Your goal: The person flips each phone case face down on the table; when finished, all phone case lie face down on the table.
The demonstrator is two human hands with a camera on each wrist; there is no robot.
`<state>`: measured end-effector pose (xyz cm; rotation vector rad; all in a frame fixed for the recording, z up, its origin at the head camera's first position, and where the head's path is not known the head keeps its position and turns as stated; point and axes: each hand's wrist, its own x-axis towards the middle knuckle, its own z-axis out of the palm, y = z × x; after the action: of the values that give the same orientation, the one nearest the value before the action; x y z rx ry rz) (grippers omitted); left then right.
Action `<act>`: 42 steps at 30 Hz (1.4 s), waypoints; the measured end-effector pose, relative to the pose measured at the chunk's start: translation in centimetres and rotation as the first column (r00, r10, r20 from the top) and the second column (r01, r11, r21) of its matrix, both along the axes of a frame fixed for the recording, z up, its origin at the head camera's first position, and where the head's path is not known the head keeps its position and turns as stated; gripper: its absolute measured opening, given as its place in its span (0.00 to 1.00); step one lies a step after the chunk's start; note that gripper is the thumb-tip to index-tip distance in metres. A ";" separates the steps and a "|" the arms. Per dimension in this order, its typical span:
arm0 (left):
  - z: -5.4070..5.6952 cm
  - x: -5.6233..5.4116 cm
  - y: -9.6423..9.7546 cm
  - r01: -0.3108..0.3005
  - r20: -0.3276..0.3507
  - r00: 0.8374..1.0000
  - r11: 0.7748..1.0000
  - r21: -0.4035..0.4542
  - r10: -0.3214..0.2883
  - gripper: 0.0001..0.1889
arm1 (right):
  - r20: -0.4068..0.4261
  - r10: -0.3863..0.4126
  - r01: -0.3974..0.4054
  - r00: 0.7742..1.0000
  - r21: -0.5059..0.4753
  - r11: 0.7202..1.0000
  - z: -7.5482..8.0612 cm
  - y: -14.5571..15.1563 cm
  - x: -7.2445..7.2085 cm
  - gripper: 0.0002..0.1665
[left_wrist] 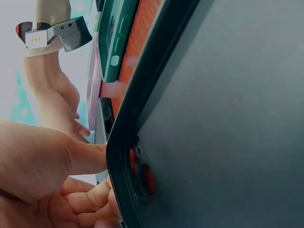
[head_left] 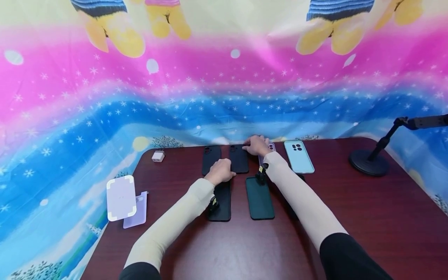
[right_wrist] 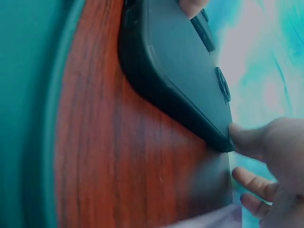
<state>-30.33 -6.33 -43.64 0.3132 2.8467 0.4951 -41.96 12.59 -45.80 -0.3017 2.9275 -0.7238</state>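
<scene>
A black phone case [head_left: 239,164] lies in the back row, a camera cutout at its far end. My right hand [head_left: 258,146] touches its far right corner; in the right wrist view the thumb [right_wrist: 247,141] meets that corner, the other fingers apart from it. My left hand [head_left: 220,171] is over the far end of a front black phone case [head_left: 220,204]. Its thumb reaches toward the back case's near left corner, and a fingertip [right_wrist: 191,6] shows at that case in the right wrist view. The left fingertips are partly hidden behind the front case in the left wrist view.
Another black case [head_left: 211,153] stands left, a purple case [head_left: 272,146] and light blue case [head_left: 300,157] right. A dark green case [head_left: 260,200] lies in front. A charger [head_left: 158,156], a lilac stand [head_left: 121,197] and a black arm base [head_left: 368,163] flank them.
</scene>
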 end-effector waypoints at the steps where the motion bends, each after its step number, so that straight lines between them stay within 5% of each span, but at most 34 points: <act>1: 0.1 0.1 0.0 0.001 0.006 1.000 1.000 0.009 -0.001 0.11 | -0.011 0.007 -0.007 1.000 -0.011 1.000 0.2 0.2 0.1 0.25; 10: 1.8 0.7 -0.6 0.059 -0.091 0.995 0.973 0.221 -0.040 0.31 | -0.066 0.006 -0.019 0.998 -0.200 0.980 4.1 6.2 0.8 0.25; 15: 2.4 1.4 0.0 0.147 -0.159 0.982 0.950 0.275 -0.106 0.29 | -0.007 -0.003 0.000 1.000 -0.311 0.950 5.6 11.1 2.5 0.28; 22: 3.0 2.4 1.4 0.225 -0.173 0.969 0.909 0.350 -0.174 0.25 | 0.031 -0.023 0.032 0.999 -0.338 0.940 5.1 16.2 4.6 0.31; 30: 3.2 2.8 2.5 0.288 -0.153 0.958 0.842 0.457 -0.244 0.23 | 0.010 0.008 -0.004 1.000 -0.370 0.929 4.2 17.9 5.9 0.30; 42: 2.0 1.6 5.9 0.299 -0.202 0.946 0.923 0.243 -0.253 0.23 | 0.030 0.002 0.009 1.000 -0.368 0.930 3.8 17.5 5.7 0.29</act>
<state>-28.68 -0.40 -41.60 0.8327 2.8207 0.8330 -36.29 30.10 -42.03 -0.3124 2.7473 -1.2694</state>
